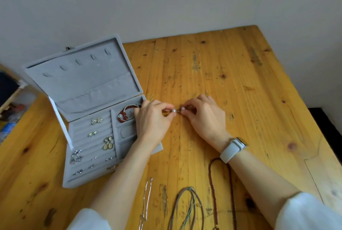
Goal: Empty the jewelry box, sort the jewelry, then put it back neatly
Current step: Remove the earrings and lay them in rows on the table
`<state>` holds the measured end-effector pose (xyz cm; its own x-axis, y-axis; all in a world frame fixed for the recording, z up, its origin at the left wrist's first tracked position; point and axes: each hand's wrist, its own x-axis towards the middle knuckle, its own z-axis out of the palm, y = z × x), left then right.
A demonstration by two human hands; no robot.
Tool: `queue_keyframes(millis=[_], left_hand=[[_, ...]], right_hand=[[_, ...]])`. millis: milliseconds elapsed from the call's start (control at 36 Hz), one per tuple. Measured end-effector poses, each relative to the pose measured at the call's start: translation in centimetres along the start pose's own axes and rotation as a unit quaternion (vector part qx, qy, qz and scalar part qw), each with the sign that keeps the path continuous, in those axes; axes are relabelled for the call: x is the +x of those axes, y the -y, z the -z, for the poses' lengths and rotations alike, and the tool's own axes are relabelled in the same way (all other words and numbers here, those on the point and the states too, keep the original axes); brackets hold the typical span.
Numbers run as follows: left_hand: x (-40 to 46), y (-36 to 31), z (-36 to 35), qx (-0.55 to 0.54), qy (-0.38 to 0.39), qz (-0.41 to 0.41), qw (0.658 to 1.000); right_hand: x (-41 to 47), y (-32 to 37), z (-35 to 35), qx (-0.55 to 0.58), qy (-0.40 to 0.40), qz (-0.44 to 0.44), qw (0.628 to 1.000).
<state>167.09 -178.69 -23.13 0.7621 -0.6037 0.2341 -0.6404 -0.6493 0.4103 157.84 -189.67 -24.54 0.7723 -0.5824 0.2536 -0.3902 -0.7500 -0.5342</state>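
Hands, left point(153, 116) and right point(201, 115), each pinching a pearl earring point(174, 111) above the wooden table point(240, 81); necklaces point(187, 207) nearest, unsorted. Beyond left, open jewelry box point(88, 137), earring rows mostly refilled. Likely over halfway.

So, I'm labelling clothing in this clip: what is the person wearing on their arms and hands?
Both hands, left hand and right hand, are bare, with no rings showing. The right wrist carries a smartwatch on a white band. White sleeves, pushed up, leave the forearms bare.
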Motion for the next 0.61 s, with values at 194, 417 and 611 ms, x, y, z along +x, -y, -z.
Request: queue_keyframes(millis=[194,417,611], left_hand=[[-0.18,0.01,0.08,-0.003,0.002,-0.006,1.000],[-0.11,0.11,-0.07,-0.007,0.002,-0.008,1.000],[-0.07,0.11,-0.10,-0.024,0.002,-0.011,1.000]], right_hand=[[-0.23,-0.14,0.13,0.001,0.014,0.006,1.000],[-0.23,-0.03,0.12,-0.007,0.021,0.012,1.000],[-0.30,-0.15,0.11,-0.012,0.019,0.023,0.999]])
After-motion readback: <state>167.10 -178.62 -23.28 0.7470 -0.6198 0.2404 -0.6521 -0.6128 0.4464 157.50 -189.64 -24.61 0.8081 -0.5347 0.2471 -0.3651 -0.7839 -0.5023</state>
